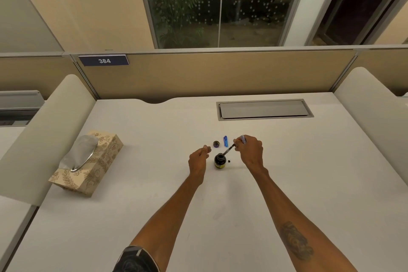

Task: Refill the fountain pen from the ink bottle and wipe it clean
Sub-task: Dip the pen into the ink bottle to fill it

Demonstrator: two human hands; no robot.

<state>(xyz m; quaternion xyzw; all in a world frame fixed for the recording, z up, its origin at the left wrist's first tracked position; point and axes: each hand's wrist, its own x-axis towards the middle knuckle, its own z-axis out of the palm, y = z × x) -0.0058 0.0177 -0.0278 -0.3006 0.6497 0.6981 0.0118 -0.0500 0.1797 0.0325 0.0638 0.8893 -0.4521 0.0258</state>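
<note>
A tissue box point(87, 162) with a leafy gold pattern is sitting far to the left on the white desk point(154, 183), well apart from everything else; a grey tissue point(80, 152) is sticking up out of its top; nothing is lying between the box and the hands. A blue sign point(103, 60) with the number 384 is hanging on the wall panel behind it.

Moving right, the left hand point(198, 160) is hovering just beside the ink bottle point(220, 161); its fingers point(207, 149) are curled loosely and holding nothing; it is not touching the bottle. The ink bottle is standing upright and open on the desk, between the two hands. Behind the bottle, the small round bottle lid point(216, 144) is lying on the desk, and just beside it to the right a blue pen cap point(225, 141) is lying too. A tiny dark spot point(229, 161) is sitting on the desk right next to the bottle; I cannot tell what it is.

The fountain pen point(229, 149) is tilting down with its tip at the bottle's mouth; the right hand point(250, 152) is holding its upper end, with the fingers point(239, 142) pinched tight on the pen. Farther back on the right, a grey cable hatch point(265, 109) is lying flat in the desk, well away from the work.
</note>
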